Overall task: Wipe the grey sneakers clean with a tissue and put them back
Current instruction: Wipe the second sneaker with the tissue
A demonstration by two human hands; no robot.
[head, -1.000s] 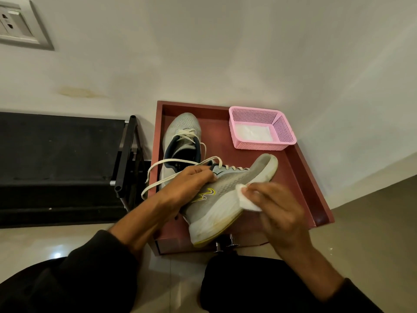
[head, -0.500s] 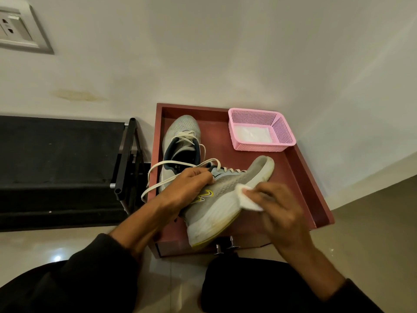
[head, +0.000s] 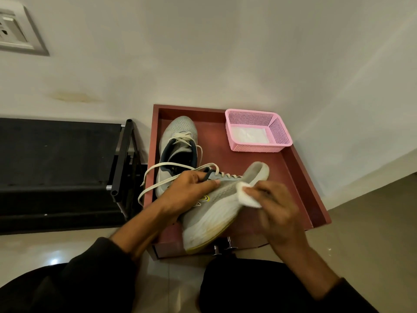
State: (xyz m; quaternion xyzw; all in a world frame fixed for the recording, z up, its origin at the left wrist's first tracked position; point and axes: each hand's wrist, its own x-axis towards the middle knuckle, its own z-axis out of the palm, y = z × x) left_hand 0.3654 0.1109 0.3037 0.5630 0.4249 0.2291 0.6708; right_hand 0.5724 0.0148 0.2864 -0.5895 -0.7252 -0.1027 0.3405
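Note:
My left hand [head: 191,190] grips one grey sneaker [head: 216,213] by its collar and holds it on its side above the red-brown tray [head: 300,177], toe pointing to the far right. My right hand [head: 273,206] pinches a folded white tissue [head: 244,195] and presses it against the sneaker's side near the toe. Long cream laces loop out to the left. The second grey sneaker [head: 178,141] lies flat on the tray behind, toe toward the wall.
A pink mesh basket [head: 279,134] holding white tissues stands at the tray's far right corner. A black shoe rack [head: 67,168] sits to the left against the wall. Glossy floor tiles surround the tray; my dark-trousered knees fill the bottom.
My right hand has slid the tissue a little along the sneaker's side toward the toe. My left hand keeps the same grip, and the held sneaker has barely shifted.

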